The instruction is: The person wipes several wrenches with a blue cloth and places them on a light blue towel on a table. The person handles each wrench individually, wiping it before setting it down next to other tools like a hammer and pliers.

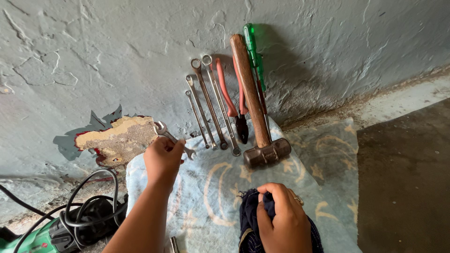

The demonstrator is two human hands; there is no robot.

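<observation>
Pinching the small steel open-ended spanner (171,137) in your left hand (162,159), just left of the leaning steel spanner row (209,107), keep it angled parallel to them while your right hand (282,216) grips the dark blue rag (251,220).

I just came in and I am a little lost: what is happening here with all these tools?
A person kneels over a pale patterned cloth spread by a wall. The left hand holds a small wrench near the wall, beside a row of wrenches, red-handled pliers, a hammer and a green screwdriver leaning there. The right hand grips a dark rag. A green power tool lies at the left.
</observation>
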